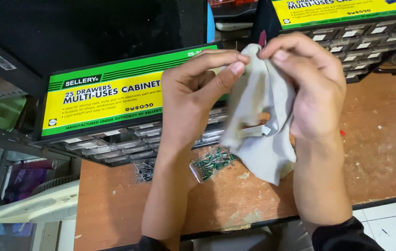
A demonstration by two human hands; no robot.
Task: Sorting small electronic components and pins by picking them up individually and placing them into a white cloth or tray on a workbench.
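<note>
**Both Hands Pinched a Grey Cloth Above the Workbench**

The left hand (193,88) and the right hand (307,86) held a grey cloth (261,121) between them, raised above a worn wooden table (384,139). The left thumb and forefinger closed on the cloth's upper edge at about 11 o'clock of the fabric, while the right hand's fingers curled and clamped the same top edge at about 1 o'clock, the fingertips of both hands nearly meeting there. The cloth hung down from that pinch in loose folds, its lower corner dangling toward 6 o'clock, apart from the table surface as far as could be told. A small pale piece showed within the folds near the cloth's middle; what it was could not be told.

On the table, at about 7 o'clock from the cloth, lay a small clear drawer (212,162) filled with tiny green parts, and a second clear drawer (143,169) of thin dark parts sat farther toward 9 o'clock. Behind the left hand, at 9 to 10 o'clock, stood a small-parts cabinet (109,139) with rows of clear drawers and a yellow-and-green label. A second such cabinet (365,42) stood at 1 o'clock, beyond the right hand. A white fan (40,207) rested below the table's edge at 8 o'clock.
</note>
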